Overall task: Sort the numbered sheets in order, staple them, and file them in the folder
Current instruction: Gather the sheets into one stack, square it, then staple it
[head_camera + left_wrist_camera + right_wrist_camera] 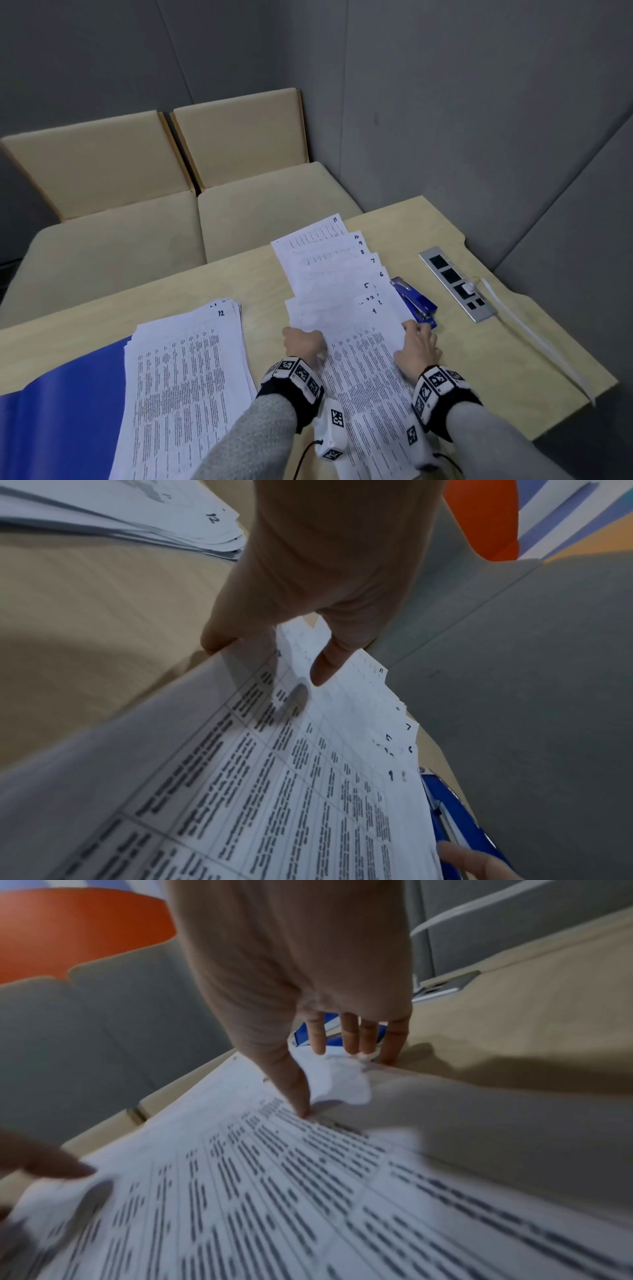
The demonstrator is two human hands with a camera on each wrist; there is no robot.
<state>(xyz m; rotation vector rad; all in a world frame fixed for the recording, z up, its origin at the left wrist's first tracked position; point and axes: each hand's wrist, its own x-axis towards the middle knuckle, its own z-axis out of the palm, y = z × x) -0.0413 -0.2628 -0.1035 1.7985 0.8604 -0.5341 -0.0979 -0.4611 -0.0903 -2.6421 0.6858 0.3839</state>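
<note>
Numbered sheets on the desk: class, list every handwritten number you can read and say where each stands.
"12": top corner of the left stack.
"11", "10", "9", "8", "7", "6", "5", "2", "1": top corners of the fanned sheets, farthest to nearest.
Marks between "5" and "2": smudged, unreadable.
Printed table text: too small and blurred.

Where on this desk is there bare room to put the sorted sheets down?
Bare wood shows between the stack topped by 12 and the fanned sheets, and right of the power strip and cable. It is crowded around the stapler, which lies against the fan where the right hand pinches; the left hand pinches the opposite edge.
</note>
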